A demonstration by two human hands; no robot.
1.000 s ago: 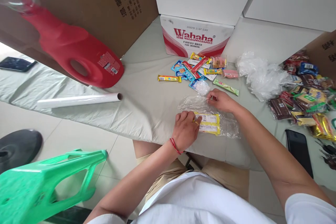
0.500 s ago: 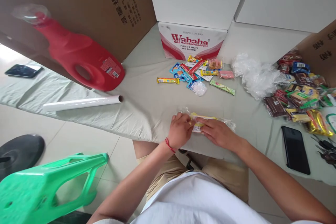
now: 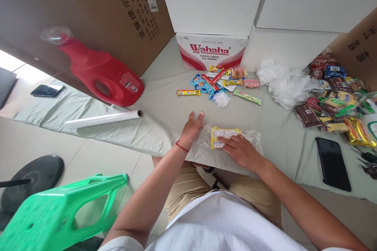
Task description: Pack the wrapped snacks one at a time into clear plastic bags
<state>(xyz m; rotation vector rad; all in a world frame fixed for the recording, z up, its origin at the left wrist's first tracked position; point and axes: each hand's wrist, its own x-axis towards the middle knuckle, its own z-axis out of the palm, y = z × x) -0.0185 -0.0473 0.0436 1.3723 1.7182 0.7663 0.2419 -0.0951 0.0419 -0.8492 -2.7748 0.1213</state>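
Observation:
A yellow-and-white snack packet (image 3: 218,133) lies on the cloth-covered table in front of me, with clear plastic film (image 3: 252,138) spreading out on both sides of it. My right hand (image 3: 242,152) rests on top of the packet. Its index finger is stretched across the label, and the other fingers are bent over the right part. To the left, at the edge of the film, my left hand (image 3: 191,128) is open with thumb and fingers apart, holding nothing. A red string bracelet (image 3: 182,146) circles that wrist.
Small wrapped snacks (image 3: 216,82) lie beyond my hands, before a Wahaha carton (image 3: 212,51). Crumpled clear plastic (image 3: 287,86) and a snack pile (image 3: 338,102) are to the right, near a black phone (image 3: 333,164). Leftward are a white roll (image 3: 103,120), a red jug (image 3: 108,76) and a green stool (image 3: 59,208).
My left hand has let go of the packet and moved left, its fingers spreading. More of the packet's label shows now. My right hand stays on it. The view has shifted slightly.

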